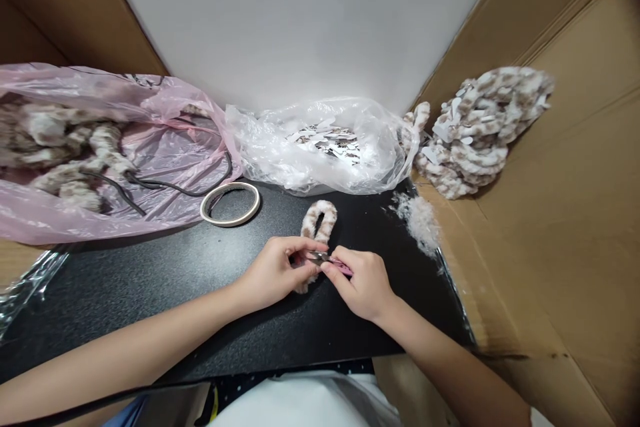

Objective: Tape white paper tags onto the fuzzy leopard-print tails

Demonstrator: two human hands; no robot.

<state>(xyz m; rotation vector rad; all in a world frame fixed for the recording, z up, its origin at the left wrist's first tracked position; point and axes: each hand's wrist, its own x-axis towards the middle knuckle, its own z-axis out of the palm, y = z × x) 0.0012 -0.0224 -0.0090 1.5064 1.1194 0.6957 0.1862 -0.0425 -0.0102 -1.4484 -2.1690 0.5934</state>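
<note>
My left hand (274,271) and my right hand (364,282) meet over a black table (150,293). Between them lies a fuzzy brown-and-white looped strip (320,219), its loop pointing away from me. The left hand's fingers are pinched on the near end of this strip. The right hand is closed round a small metal tool with a pink handle (330,260), whose tip touches the strip at the left fingertips.
A tape roll (231,203) lies left of the strip. A pink bag (100,153) of fuzzy pieces, a dark cable (170,185), and a clear bag (320,147) of white scraps sit behind. Fluff (419,219) and a pile of fuzzy pieces (480,130) lie right, on cardboard.
</note>
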